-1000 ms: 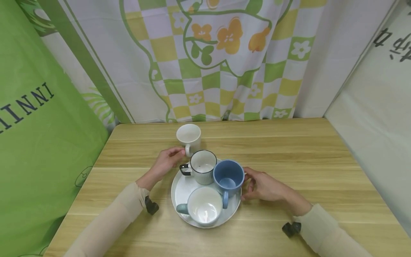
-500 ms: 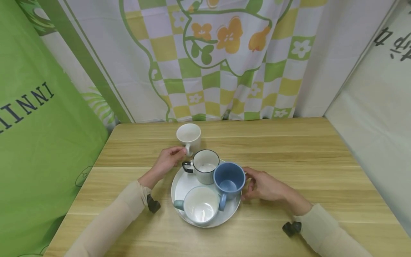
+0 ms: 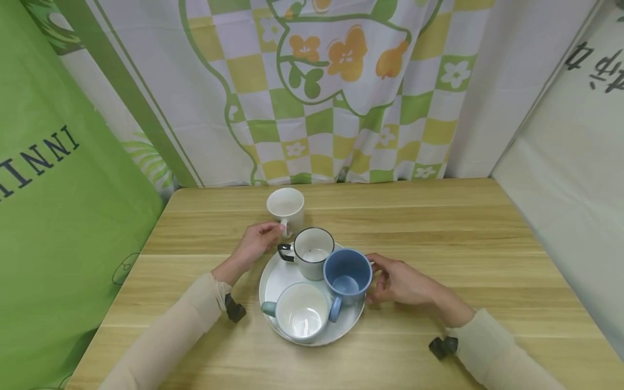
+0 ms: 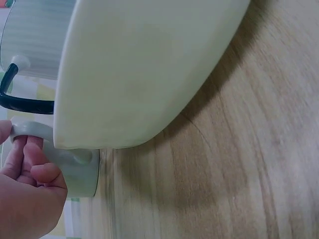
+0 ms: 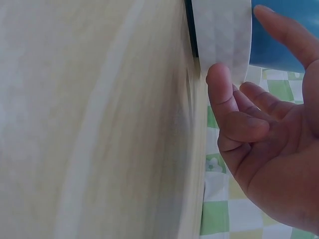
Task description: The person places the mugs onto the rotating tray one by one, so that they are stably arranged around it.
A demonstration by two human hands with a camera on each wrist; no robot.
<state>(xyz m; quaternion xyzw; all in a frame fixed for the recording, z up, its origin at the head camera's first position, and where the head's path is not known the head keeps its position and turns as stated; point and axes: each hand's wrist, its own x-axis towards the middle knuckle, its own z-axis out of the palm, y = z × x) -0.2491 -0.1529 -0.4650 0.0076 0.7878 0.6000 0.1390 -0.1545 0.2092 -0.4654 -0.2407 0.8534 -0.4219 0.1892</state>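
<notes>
My left hand [image 3: 258,241] pinches the handle of a white mug [image 3: 286,205] at the back, its fingers through the handle in the left wrist view. My right hand [image 3: 401,281] has loosely bent fingers at the right side of a blue mug [image 3: 347,273] and the edge of a round white plate [image 3: 273,281]. In the right wrist view, fingertips [image 5: 219,77] lie against a white textured wall below the blue mug. On the plate also stand a grey-white mug [image 3: 312,265] with black rim and handle, and a wide white cup [image 3: 302,314] with a teal handle.
The wooden table [image 3: 439,216] carries the plate near its middle. Behind it hangs a checkered curtain [image 3: 331,124]. A green cloth [image 3: 73,216] borders the left side, and a white sheet [image 3: 560,179] with dark lettering borders the right.
The three cups on the plate have shifted slightly clockwise: the black-rimmed mug rightward, the blue mug toward me, the teal-handled cup leftward. The white mug and both hands stay nearly in place.
</notes>
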